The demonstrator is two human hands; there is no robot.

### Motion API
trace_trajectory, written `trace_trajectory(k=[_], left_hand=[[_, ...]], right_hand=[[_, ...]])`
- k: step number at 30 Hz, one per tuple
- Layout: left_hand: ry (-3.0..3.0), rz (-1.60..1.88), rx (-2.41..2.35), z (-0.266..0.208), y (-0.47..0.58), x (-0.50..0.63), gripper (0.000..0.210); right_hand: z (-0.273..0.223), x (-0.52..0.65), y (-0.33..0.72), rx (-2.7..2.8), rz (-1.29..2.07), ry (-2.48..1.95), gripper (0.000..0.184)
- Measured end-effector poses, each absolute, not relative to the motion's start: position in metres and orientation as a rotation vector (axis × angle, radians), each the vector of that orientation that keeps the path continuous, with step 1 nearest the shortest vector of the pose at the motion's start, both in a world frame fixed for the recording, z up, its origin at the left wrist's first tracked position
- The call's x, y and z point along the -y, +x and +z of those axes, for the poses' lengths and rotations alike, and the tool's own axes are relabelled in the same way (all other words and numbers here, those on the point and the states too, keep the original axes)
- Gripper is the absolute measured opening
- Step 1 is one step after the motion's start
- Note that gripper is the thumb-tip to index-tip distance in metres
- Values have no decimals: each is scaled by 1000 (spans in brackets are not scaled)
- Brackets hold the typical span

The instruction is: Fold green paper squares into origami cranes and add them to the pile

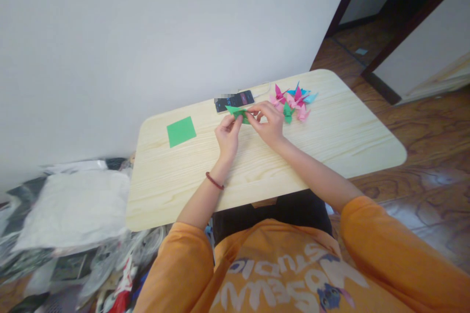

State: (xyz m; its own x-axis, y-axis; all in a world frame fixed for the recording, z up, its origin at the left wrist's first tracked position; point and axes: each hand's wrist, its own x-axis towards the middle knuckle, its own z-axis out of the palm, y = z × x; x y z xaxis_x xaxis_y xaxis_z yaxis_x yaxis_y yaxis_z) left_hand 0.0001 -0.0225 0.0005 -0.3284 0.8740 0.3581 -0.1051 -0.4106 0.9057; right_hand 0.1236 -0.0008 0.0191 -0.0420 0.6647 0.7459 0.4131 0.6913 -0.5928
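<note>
Between my two hands is a partly folded piece of green origami paper (235, 110), raised over the middle of the table. My left hand (228, 138) pinches it from the left, thumb on the near face. From the right, my right hand (270, 124) grips its edge between thumb and fingertips. The finer creases are too small to make out. A flat green paper square (181, 131) lies left of my hands. Just right of my right hand sits a cluster of folded paper cranes in pink, magenta, blue and green, including a green crane (288, 113).
A phone (235, 101) with its screen lit and a white cable (262, 92) attached lies behind my hands. The pale wooden table (330, 127) stands against a white wall. White bags (77, 210) and clutter are piled on the floor at left; a doorway opens at right.
</note>
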Motion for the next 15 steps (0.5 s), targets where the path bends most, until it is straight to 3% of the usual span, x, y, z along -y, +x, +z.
trace_trajectory(k=[15], left_hand=[[955, 1689, -1008, -6, -12, 13, 28]], right_hand=[[11, -8, 124, 1728, 476, -857, 15]])
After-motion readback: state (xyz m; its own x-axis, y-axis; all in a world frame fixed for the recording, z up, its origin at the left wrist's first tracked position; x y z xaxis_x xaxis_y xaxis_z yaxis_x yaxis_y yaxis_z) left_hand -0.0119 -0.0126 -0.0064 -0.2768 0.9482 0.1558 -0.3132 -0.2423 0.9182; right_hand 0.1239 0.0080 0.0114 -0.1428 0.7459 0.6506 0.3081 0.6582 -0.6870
